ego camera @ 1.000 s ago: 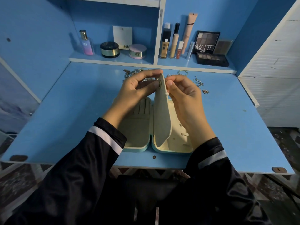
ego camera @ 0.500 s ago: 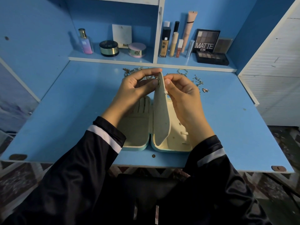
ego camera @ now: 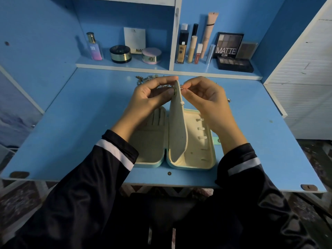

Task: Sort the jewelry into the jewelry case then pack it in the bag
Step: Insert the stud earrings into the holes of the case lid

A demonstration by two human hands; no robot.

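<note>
Our left hand (ego camera: 149, 97) pinches the top of the upright middle flap (ego camera: 177, 126) of the open jewelry case (ego camera: 194, 159), which lies on the table (ego camera: 80, 123) below our fingers (ego camera: 161, 81). Our right hand (ego camera: 206, 99) pinches a small silver piece (ego camera: 182, 88) at the flap's top. Beyond the fingertips lies loose jewelry (ego camera: 146, 78).

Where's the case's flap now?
Centre of head view: flap upright between the jewelry case halves, left hand pinching its top; right hand pinches a silver piece beside it.

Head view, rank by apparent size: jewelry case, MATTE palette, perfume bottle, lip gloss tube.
1. jewelry case
2. MATTE palette
3. perfume bottle
4. lip gloss tube
The case sits nearer the camera, which enlarges it.
</note>
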